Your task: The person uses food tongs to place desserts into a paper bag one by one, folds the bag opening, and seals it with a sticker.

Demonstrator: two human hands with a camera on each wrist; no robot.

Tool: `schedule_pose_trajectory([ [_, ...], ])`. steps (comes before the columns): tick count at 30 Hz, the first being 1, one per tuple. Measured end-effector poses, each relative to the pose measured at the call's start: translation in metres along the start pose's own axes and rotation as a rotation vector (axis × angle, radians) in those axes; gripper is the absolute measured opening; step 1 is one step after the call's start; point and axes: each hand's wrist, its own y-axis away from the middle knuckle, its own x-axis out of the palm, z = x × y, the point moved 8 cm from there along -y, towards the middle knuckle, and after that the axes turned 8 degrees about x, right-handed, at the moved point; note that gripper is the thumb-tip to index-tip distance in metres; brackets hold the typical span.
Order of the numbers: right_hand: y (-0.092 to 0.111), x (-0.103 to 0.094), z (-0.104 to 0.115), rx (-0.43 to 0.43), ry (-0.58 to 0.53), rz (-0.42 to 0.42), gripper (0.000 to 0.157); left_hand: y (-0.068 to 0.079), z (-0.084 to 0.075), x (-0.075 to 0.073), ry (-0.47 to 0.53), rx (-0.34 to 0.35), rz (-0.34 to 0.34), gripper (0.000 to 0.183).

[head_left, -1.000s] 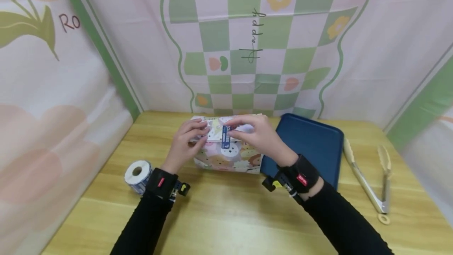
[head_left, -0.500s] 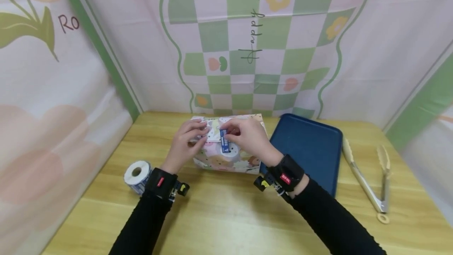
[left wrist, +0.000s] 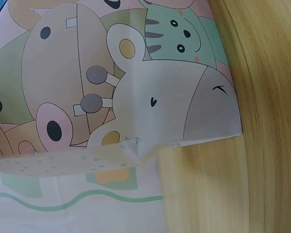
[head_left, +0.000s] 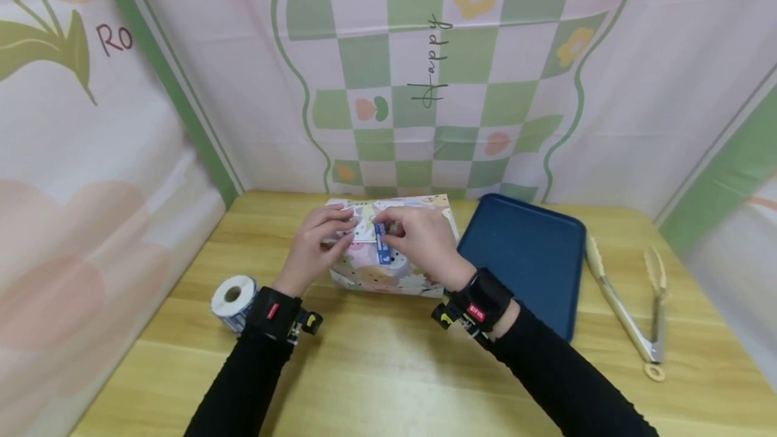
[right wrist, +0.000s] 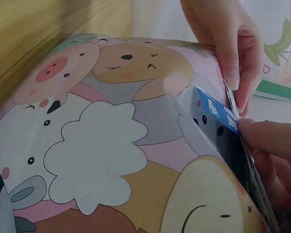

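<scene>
A paper bag (head_left: 419,275) printed with cartoon animals lies on the table, its top folded over into a flap. My left hand (head_left: 315,241) holds the flap's edge at its left part, the thumb on one side and fingers on the other in the right wrist view. My right hand (head_left: 421,238) pinches a small blue sticker (head_left: 382,248) by its upper part. The sticker (right wrist: 217,109) lies across the flap's edge, its lower end over the bag's face. Cartoon prints on the bag (left wrist: 155,97) fill much of the left wrist view.
A roll of blue-and-white stickers (head_left: 233,299) stands left of the left wrist. Right of the bag lies a dark blue tray (head_left: 528,255). Metal tongs with cream tips (head_left: 625,315) lie further right. Patterned cloth (head_left: 419,73) hangs behind the table.
My right hand has moved left and slightly down with the sticker, which now sits lower against the bag. My left hand has stayed on the flap.
</scene>
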Motion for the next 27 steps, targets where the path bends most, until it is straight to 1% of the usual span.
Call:
schedule_pose_trajectory([
  [10, 0.0033, 0.0019, 0.0032, -0.015, 0.025, -0.049, 0.027, -0.0002, -0.0004, -0.0002, -0.009, -0.003, 0.006, 0.026],
  [16, 0.0025, -0.0002, 0.0036, -0.031, 0.016, -0.066, 0.028, -0.0013, 0.0003, 0.0000, -0.019, -0.018, 0.028, 0.027],
  [22, 0.0003, -0.0005, 0.0017, 0.008, 0.007, -0.068, 0.027, -0.0015, -0.0009, -0.0004, -0.028, -0.018, 0.035, 0.027],
  [27, -0.0009, -0.0001, 0.0015, 0.056, 0.038, -0.124, 0.025, -0.0010, -0.0025, -0.0010, -0.026, -0.003, 0.024, 0.027],
])
